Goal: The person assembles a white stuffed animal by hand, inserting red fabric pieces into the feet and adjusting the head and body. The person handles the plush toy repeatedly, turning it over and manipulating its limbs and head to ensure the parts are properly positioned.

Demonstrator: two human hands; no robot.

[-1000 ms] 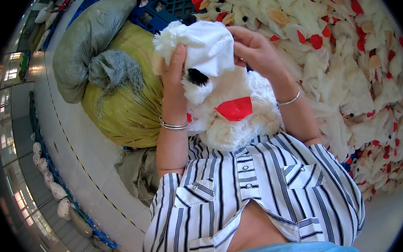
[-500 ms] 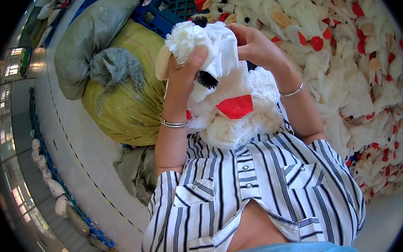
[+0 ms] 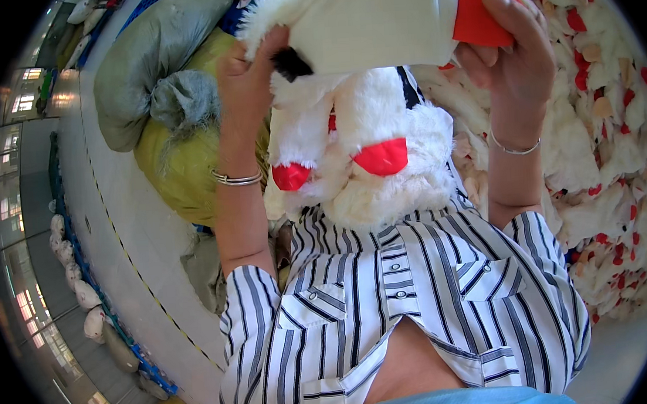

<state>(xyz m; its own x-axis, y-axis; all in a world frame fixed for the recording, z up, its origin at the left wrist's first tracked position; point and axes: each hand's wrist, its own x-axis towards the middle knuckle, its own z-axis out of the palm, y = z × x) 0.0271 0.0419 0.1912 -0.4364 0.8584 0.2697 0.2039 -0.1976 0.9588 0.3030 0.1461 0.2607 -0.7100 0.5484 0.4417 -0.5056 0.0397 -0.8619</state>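
Note:
An unstuffed plush toy skin (image 3: 379, 24) is stretched between my hands at the top of the view, its smooth cream cloth showing. My left hand (image 3: 246, 84) is closed on its fluffy white end, beside a black tuft. At the other end, my right hand (image 3: 511, 57) grips the red tip between thumb and fingers. Below, white fluffy plush (image 3: 377, 117) with red patches rests against my front; whether it joins the stretched part I cannot tell. The upper edge of the held skin runs out of view.
A large heap of cream plush skins (image 3: 587, 149) with red and tan parts fills the right side. To the left stand a tied yellow-green sack (image 3: 173, 167) and a grey-green sack (image 3: 152, 57). A yellow-black line (image 3: 122, 244) crosses the floor; white bundles (image 3: 85, 294) line the far left.
Both hands have moved apart and up. The cloth, bunched between them before, is now pulled out long, with its red tip in the right hand. Two red patches now show below.

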